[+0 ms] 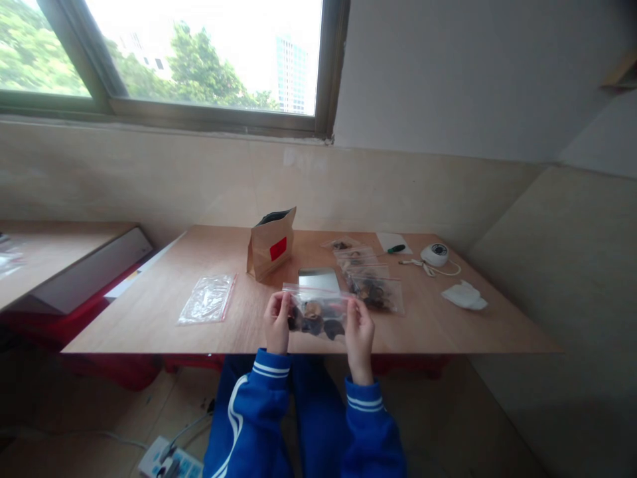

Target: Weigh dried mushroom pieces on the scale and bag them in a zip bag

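Between my two hands a clear zip-lock bag [318,322] with dark and brown dried pieces inside is stretched out above the table's front edge. My left hand [277,322] pinches its left upper corner, and my right hand [360,332] pinches the right one. Just behind the bag lies a flat device with a pale top [318,280], partly hidden by it. Several similar filled bags [375,292] overlap in a row to the right. A brown paper pouch [271,245] with a red label stands upright with its top open, behind and left of my hands.
Flat clear bags [208,299] lie at the table's left. Toward the right are a green-handled screwdriver [396,249] on white paper, a white camera [434,254] with its cable, and a crumpled white tissue [464,295]. A power strip [169,459] lies on the floor.
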`<state>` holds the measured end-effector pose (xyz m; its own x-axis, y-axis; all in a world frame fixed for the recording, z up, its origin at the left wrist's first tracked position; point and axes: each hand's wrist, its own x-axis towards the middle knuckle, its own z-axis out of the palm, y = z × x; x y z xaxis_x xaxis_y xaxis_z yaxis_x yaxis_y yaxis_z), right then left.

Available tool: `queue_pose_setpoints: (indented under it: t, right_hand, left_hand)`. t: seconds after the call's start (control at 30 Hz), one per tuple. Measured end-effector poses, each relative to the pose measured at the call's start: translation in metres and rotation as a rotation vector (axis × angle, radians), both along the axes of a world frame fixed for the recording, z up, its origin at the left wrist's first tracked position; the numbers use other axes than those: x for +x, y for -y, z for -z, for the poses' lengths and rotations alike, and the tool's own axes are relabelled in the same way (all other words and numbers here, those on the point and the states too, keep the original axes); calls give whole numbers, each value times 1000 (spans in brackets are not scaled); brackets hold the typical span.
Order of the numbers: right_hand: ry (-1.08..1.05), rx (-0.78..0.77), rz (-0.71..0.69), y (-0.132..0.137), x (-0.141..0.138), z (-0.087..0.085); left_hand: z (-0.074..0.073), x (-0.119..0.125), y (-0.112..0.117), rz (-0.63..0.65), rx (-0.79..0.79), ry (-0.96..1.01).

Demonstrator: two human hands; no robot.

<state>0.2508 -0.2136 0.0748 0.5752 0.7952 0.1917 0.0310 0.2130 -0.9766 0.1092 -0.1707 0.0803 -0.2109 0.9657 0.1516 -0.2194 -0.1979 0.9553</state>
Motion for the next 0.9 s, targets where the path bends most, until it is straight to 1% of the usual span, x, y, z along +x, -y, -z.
queue_pose_setpoints:
  t: [0.07, 0.1, 0.27, 0.37, 0.53, 0.7, 0.8, 0.9]
  right_hand:
    - [-9, -36, -19, 2, 1, -3]
    - [0, -44, -25, 3, 2, -5]
    - [122, -28, -33, 9, 10, -9]
    - [163, -45, -31, 11, 12, -7]
    - [261, -76, 13, 12, 13, -2]
    - [298, -39, 8, 13, 10, -5]
    - [278, -21, 73, 13, 5, -9]
    - [248, -21, 111, 15, 0, -11]
  left_hand:
    - [-1, 1, 3, -41, 9, 27]
    - [-1, 1, 4, -33, 7, 31]
    - [-5, 0, 5, 106, -10, -3]
    - [-6, 1, 8, 111, 23, -33]
    - [-3, 1, 11, 65, 67, 7]
    - [-4, -1, 15, 27, 68, -12]
    - [-6, 0, 18, -81, 59, -18]
    - [-9, 3, 20, -194, 32, 20]
